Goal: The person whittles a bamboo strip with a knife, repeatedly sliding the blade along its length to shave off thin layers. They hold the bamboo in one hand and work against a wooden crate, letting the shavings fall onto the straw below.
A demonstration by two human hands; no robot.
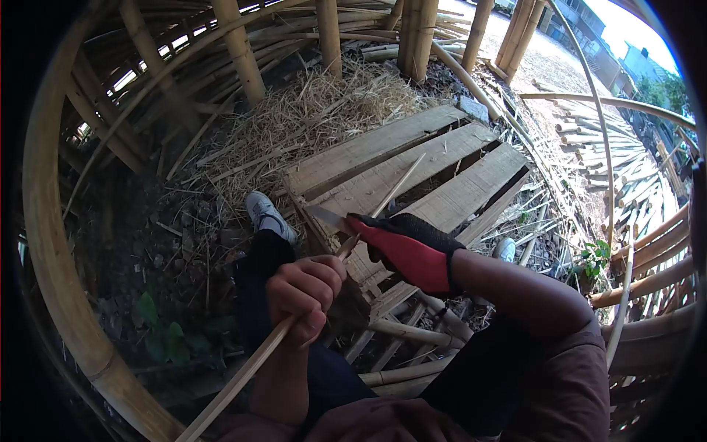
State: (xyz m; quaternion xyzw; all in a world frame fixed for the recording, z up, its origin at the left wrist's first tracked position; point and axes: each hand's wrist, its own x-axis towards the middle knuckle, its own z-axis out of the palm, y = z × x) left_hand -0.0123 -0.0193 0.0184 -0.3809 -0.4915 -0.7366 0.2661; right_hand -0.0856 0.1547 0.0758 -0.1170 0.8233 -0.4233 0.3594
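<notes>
A long split bamboo strip [254, 366] runs from the bottom left up to the pallet. My left hand [303, 295], bare, is closed round it with the fingers wrapped over the strip. In a red and black glove, my right hand [416, 247] grips a knife [328, 219], whose blade points left. The gloved hand is right against the strip, just beyond my left fist; the knife's handle is hidden inside the glove. Beneath both hands stands a slatted wooden pallet [442, 199], and the strip's far end reaches over its boards.
Dry shavings [346, 103] lie heaped behind the pallet. Bamboo posts [239, 51] stand at the back, and a thick curved bamboo pole [55, 243] borders the left. Cut bamboo poles [618, 155] are piled at the right. My shoe [269, 216] is beside the pallet's left edge.
</notes>
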